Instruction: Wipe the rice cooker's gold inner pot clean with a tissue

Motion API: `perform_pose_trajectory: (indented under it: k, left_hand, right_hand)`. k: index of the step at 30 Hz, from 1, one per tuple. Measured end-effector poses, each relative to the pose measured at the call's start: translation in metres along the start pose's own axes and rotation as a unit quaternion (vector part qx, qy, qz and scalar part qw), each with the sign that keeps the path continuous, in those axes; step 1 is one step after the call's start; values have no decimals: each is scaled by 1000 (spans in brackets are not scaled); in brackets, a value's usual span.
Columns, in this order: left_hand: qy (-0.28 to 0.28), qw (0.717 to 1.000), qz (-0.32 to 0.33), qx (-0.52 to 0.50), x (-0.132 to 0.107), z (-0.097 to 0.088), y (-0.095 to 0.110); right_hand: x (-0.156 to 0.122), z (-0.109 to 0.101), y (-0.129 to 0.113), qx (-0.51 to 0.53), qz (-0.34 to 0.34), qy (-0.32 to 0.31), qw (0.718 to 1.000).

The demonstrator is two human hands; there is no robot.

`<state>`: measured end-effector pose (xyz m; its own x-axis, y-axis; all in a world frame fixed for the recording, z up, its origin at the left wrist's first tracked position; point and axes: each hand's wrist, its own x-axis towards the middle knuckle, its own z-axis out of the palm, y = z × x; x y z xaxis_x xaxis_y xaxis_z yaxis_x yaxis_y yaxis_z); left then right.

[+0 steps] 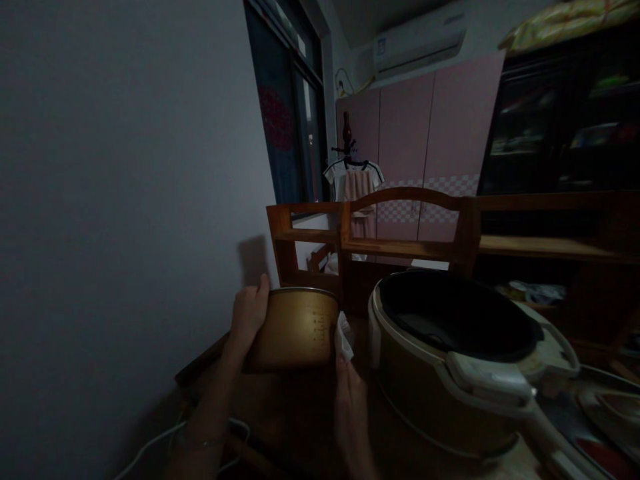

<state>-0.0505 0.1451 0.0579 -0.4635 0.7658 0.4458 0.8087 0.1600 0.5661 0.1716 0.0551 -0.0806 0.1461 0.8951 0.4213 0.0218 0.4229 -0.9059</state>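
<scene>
Head view: the left grip (249, 313) clasps the inner pot (297, 327) at its rim, over the desk (280, 407) just beside the open rice cooker (450, 373). The right grip (350, 393) pinches a white cloth (344, 337) against its wall. Stiff thin metal, likely light and slick; the rim seems the surest hold.

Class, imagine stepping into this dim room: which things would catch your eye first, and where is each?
At centre, the left hand grips a round golden metal inner pot by its rim, while the right hand holds a crumpled white cloth against its side. Just right of them stands a large open beige electric rice cooker with a dark hollow.
</scene>
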Motion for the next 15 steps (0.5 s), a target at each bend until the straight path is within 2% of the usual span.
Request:
perform_pose_trajectory:
  k: [3, 7, 12, 15]
  left_hand:
    - [-1, 1000, -12, 0, 1, 1, -1]
    - [5, 1000, -13, 6, 2, 3, -1]
    - [3, 1000, -14, 13, 3, 3, 2]
    - [11, 1000, -17, 17, 1, 3, 3]
  right_hand:
    - [-11, -1, 2, -32, -8, 13, 999]
    - [-25, 1, 7, -36, -83, 26, 996]
    - [-43, 10, 20, -52, -126, 42, 990]
    - [-50, 16, 24, -88, -119, 43, 988]
